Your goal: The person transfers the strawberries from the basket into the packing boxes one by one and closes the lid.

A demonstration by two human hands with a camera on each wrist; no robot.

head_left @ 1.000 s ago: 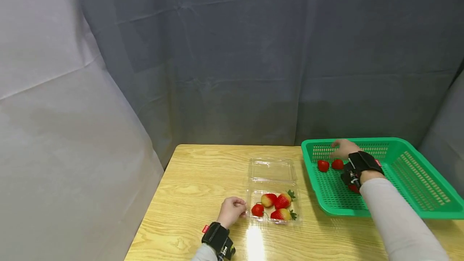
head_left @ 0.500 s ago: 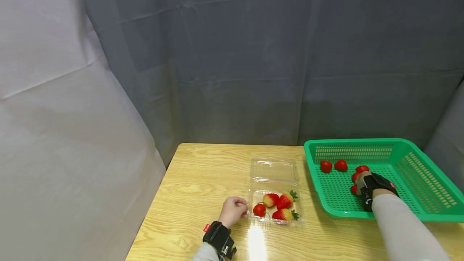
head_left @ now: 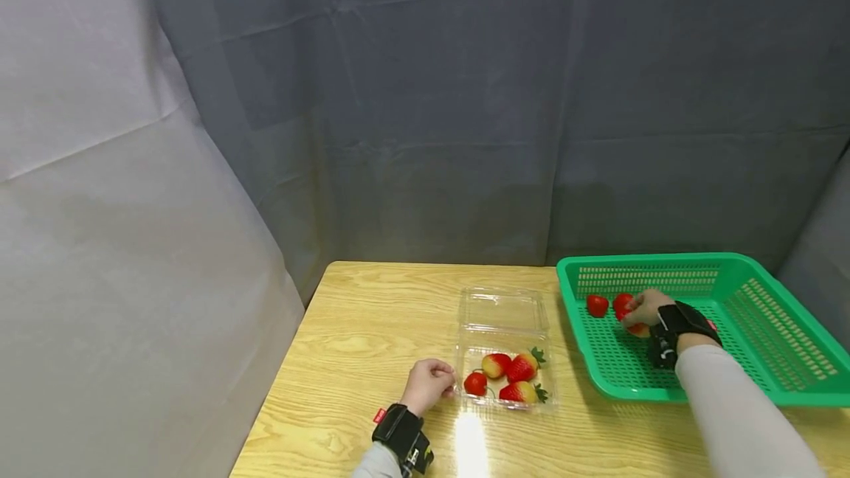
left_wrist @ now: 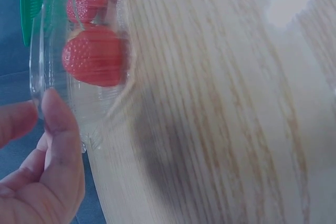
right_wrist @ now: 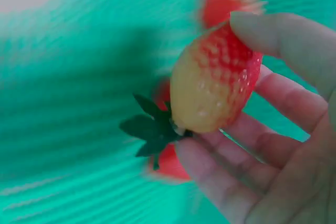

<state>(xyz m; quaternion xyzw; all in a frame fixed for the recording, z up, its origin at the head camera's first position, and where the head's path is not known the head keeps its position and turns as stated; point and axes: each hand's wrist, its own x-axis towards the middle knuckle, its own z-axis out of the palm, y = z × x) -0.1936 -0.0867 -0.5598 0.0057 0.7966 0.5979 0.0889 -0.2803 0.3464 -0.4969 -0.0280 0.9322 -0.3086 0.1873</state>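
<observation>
My right hand [head_left: 648,307] holds a strawberry [right_wrist: 215,80] between thumb and fingers, above the floor of the green basket [head_left: 611,375]. That strawberry is red on one half and pale yellow toward its dark green leaves. Blurred red strawberries show behind it in the right wrist view; in the head view two of them, a red strawberry [head_left: 597,306] and its neighbour, lie left of the hand. My left hand [head_left: 427,387] pinches the left rim of a clear plastic clamshell box [left_wrist: 100,114] with thumb and index finger. Several strawberries [head_left: 522,367] sit inside its near half.
The box's lid [head_left: 502,308] lies folded back, away from me. Both containers stand on a wood-grain table [head_left: 372,316], the basket at the right. A dark grey curtain [head_left: 432,131] hangs behind the table, and a pale cloth [head_left: 133,279] covers the left side.
My right hand first came down from the basket's back onto strawberries near its middle. Now it has shifted left and back with a strawberry in its grasp. The left hand stays put.
</observation>
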